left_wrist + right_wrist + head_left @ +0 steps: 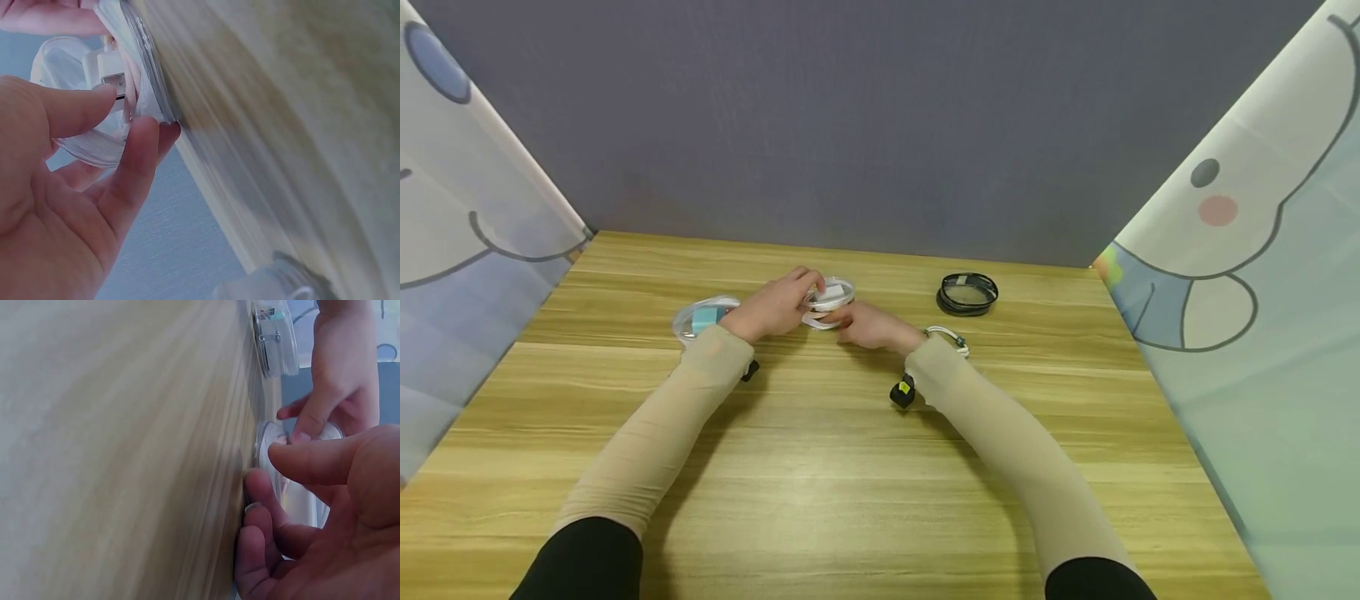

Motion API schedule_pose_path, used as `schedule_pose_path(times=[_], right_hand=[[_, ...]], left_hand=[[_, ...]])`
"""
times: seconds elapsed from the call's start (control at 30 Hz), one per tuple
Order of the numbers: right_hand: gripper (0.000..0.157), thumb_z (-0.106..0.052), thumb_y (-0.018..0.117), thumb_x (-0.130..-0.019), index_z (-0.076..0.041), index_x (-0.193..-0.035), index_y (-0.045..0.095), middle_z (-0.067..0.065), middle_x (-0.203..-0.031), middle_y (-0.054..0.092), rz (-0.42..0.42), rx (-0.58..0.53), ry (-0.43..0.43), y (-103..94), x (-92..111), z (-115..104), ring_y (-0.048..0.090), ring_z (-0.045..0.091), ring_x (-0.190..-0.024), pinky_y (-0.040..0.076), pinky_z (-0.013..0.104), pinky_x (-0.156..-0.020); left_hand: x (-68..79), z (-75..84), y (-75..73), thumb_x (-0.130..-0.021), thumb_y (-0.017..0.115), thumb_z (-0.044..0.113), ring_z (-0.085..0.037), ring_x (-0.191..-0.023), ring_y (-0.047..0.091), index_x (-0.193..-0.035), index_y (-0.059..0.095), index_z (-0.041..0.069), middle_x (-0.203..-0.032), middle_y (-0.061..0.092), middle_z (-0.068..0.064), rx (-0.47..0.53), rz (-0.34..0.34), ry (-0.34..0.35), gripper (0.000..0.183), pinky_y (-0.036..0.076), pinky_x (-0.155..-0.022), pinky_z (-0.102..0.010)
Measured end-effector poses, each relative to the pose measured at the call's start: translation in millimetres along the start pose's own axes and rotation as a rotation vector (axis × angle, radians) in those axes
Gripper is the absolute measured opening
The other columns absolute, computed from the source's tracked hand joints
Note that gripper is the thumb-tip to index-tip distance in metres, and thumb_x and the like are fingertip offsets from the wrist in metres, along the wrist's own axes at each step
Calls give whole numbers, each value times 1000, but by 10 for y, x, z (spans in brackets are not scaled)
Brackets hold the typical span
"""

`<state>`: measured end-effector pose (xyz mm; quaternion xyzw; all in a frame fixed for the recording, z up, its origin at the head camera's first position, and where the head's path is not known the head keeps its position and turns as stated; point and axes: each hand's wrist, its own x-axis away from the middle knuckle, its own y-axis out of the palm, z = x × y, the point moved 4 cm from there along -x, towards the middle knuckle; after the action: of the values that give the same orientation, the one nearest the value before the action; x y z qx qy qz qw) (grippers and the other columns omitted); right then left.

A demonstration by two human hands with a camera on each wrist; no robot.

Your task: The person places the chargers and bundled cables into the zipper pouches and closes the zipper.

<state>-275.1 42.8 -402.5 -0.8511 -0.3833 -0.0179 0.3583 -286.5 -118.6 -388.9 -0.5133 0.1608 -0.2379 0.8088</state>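
At the back middle of the table lies a coil of white and see-through cable [848,288], with a white USB plug [111,64] inside its ring. My left hand [775,307] holds the coil from the left, its thumb on the plug and fingers round the outer edge. From the right, my right hand [874,327] grips the same coil, thumb above and fingers curled low by the tabletop. In the right wrist view, my right hand [350,506] hides part of the coil.
A see-through coil [682,325] with a light-blue block [704,319] lies beside my left wrist. To the right are a black coiled cable [967,310] and a small white cable [957,337], partly behind my right sleeve. A grey panel [850,125] rises behind the table [820,483].
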Motion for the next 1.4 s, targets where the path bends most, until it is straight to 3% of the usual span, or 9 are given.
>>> schedule_pose_path(times=[0.17,0.27,0.37,0.5,0.63,0.77,1.03,1.23,1.4], right_hand=[[42,7,56,-95,-6,-135,63,16,-125,62,3,-48,-25,4,13,11,36,9,-61,32,20,-57],[42,5,56,-96,-6,-136,62,15,-131,61,4,-46,-55,2,22,27,39,11,-65,34,21,-59],[40,1,56,-98,-5,-137,61,14,-127,62,14,-81,-66,-7,49,60,43,12,-71,37,22,-63],[34,-6,58,-100,-7,-134,64,9,-118,67,55,-184,-11,-54,92,141,54,12,-85,44,23,-72],[23,-9,60,-100,-7,-121,71,7,-107,71,180,-255,91,-153,131,239,63,15,-90,51,27,-76],[18,-4,60,-99,-1,-112,72,11,-103,71,292,-299,150,-237,152,281,64,18,-87,54,29,-75],[31,4,55,-99,8,-129,57,19,-111,67,320,-500,207,-229,138,287,66,27,-100,57,32,-83],[40,4,55,-98,9,-137,50,18,-114,67,282,-528,214,-204,183,262,67,28,-103,57,34,-83],[45,4,55,-99,7,-143,46,18,-115,68,235,-527,207,-184,215,246,67,27,-105,57,34,-84]], left_hand=[[-10,4,-11,-94,59,-3,-29,-88,57,-122,51,13,-131,50,-12,-6,-6,-12,33,49,-82,-48],[-2,8,-18,-91,63,-3,-32,-100,58,-123,53,12,-134,50,-13,30,-13,-18,37,49,-87,-50],[6,-9,-14,-91,66,1,-33,-108,57,-124,54,11,-138,49,-15,74,-22,-30,37,48,-91,-50],[13,-35,-15,-95,66,11,-31,-102,59,-128,54,13,-139,49,-15,102,-44,-41,35,48,-90,-50],[26,-31,-34,-97,62,10,-32,-101,59,-128,53,12,-141,48,-16,112,-66,-24,32,47,-92,-52],[47,-23,-53,-96,62,3,-35,-116,55,-122,55,11,-145,46,-17,138,-76,5,29,44,-98,-52],[99,11,-63,-87,67,-10,-39,-133,43,-108,59,8,-148,45,-18,173,-87,129,29,42,-101,-52],[86,57,-26,-79,85,16,-35,-123,50,-100,59,10,-143,46,-14,164,-88,82,33,43,-100,-51],[88,131,-13,-82,83,32,-26,-91,54,-102,57,10,-130,44,-6,105,-96,5,39,46,-79,-42]])
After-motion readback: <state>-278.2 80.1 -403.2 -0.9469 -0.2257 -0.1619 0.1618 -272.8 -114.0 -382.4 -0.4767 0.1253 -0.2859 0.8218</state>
